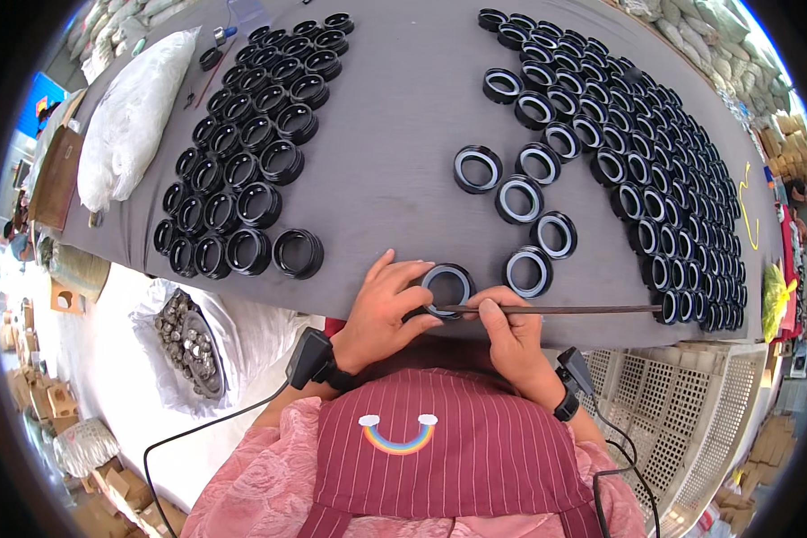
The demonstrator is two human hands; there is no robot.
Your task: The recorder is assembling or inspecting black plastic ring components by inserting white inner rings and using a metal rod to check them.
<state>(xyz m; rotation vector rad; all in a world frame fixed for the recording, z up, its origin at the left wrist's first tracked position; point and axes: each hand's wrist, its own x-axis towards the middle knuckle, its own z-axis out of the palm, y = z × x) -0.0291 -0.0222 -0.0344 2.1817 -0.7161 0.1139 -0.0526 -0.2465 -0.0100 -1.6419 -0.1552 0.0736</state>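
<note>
My left hand (379, 309) curls round a black ring (465, 274) with a pale grey inner lining, at the table's near edge. Its thumb and fingers grip the ring's left side. Pinched in my right hand (513, 336) is a long thin dark rod (592, 310), which points off to the right. The rod's other end reaches the near side of the ring; its exact tip is hard to make out. Just beyond my right hand lies a loose ring with a pale lining (527, 272), and another one (553, 235) sits behind it.
Packed rows of pale-lined rings (681, 197) cover the right of the grey table (386, 134). All-black rings (247, 251) stand in rows on the left, beside a white bag (139, 117). Below are an open sack of dark metallic pieces (188, 345) and a plastic crate (663, 403).
</note>
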